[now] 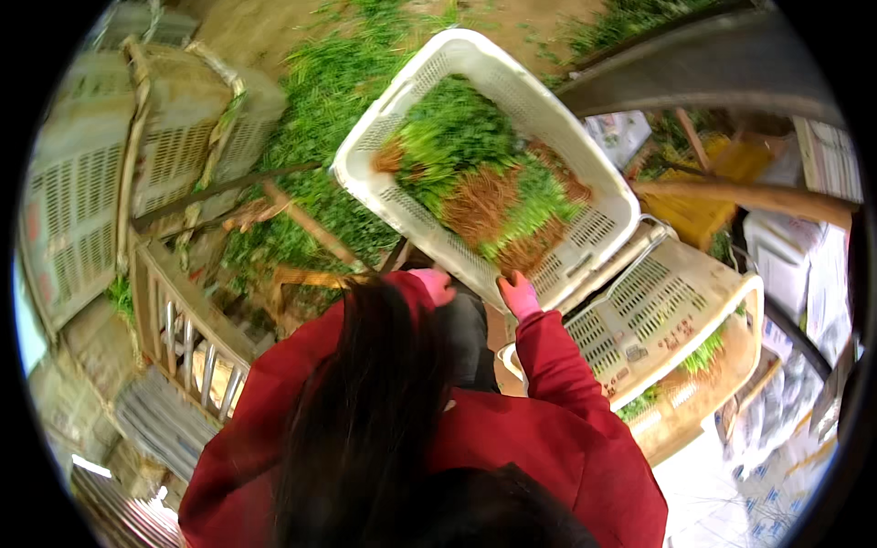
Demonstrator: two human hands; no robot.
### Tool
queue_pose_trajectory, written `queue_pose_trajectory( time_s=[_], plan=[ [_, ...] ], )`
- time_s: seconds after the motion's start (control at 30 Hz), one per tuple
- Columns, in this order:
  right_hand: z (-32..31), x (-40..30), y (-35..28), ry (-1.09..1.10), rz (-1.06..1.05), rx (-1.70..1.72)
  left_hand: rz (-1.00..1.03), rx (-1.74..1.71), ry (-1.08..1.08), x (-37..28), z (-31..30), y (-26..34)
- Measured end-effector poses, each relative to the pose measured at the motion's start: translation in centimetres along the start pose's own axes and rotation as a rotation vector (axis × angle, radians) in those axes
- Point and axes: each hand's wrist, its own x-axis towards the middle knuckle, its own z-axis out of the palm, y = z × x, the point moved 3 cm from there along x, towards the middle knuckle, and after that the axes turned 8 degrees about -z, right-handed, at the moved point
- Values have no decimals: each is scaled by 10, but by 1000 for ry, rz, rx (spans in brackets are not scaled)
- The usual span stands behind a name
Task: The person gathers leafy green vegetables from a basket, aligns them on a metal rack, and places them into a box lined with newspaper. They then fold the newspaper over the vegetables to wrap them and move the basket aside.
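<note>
A white perforated plastic crate (pixel 411 200) stands tilted in the view, its near edge just in front of me. Inside it lie bundles of leafy green herbs (pixel 460 127) with reddish-brown roots (pixel 479 198). My right hand (pixel 519 294), pinkish, is at the crate's near rim, thumb and fingers bent over the edge beside the lowest roots. My left hand (pixel 435 284) is close to the crate's near left side, partly hidden by dark hair and blurred; whether it touches the crate I cannot tell. Both sleeves are red.
Another perforated crate (pixel 634 322) with greens rests at the right. Loose green plants (pixel 322 103) cover the ground beyond and to the left. A wooden frame with bars (pixel 195 308) and stacked crates (pixel 75 198) stand at the left. Wooden beams (pixel 747 195) cross the right side.
</note>
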Motion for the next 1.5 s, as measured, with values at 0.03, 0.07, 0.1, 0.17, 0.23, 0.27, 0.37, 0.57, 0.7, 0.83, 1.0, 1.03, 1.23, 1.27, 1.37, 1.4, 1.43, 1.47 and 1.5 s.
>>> queue_pose_trajectory(
  time_s=[0.03, 0.07, 0.1, 0.17, 0.23, 0.27, 0.37, 0.57, 0.7, 0.83, 1.0, 1.03, 1.23, 1.27, 1.37, 1.4, 1.43, 1.47, 1.5],
  plan=[
    [11, -2, -5, -20, 17, 39, 7, 104, -79, -6, 3, -1],
    [22, -3, -11, -38, 37, 80, 55, 126, -83, -12, 3, -4],
    [28, -5, -20, -53, 62, 126, 103, 155, -92, -29, -9, 2],
    [32, -2, -46, -126, -65, 60, 156, 165, -54, -43, -31, 14],
    [38, -3, -72, -183, -174, -7, 144, 138, 15, -41, -55, 11],
    [35, 0, -82, -172, -179, 7, 131, 169, 128, -18, -52, -5],
    [35, 34, -87, -152, -177, 158, 55, 115, 420, 25, -74, -25],
    [33, 142, -49, 60, -287, 11, -15, 29, 742, 149, -52, -44],
    [30, 213, -81, 154, -531, -188, -162, -22, 935, 229, -53, -62],
    [53, 290, -104, 118, -757, -403, -320, -212, 545, 269, -49, -68],
    [115, 329, -154, -130, -931, -1045, -422, 309, 139, 301, -37, -56],
    [131, 336, -159, -230, -960, -1160, -429, 341, 9, 288, -52, -46],
    [227, 374, -160, -139, -1426, -1095, -371, 401, 44, 270, -52, -30],
    [231, 387, -167, -180, -1382, -1015, -366, 405, 58, 270, -52, -30],
    [238, 405, -172, -217, -1328, -1036, -343, 401, 77, 275, -50, -22],
    [244, 399, -171, -212, -1313, -1094, -344, 401, 74, 276, -48, -25],
    [248, 397, -169, -206, -1295, -1156, -346, 406, 70, 273, -46, -29],
    [255, 404, -154, -114, -1345, -1125, -335, 417, 66, 274, -46, -28],
    [253, 402, -155, -117, -1353, -1129, -330, 419, 63, 274, -44, -30]
  ],
)
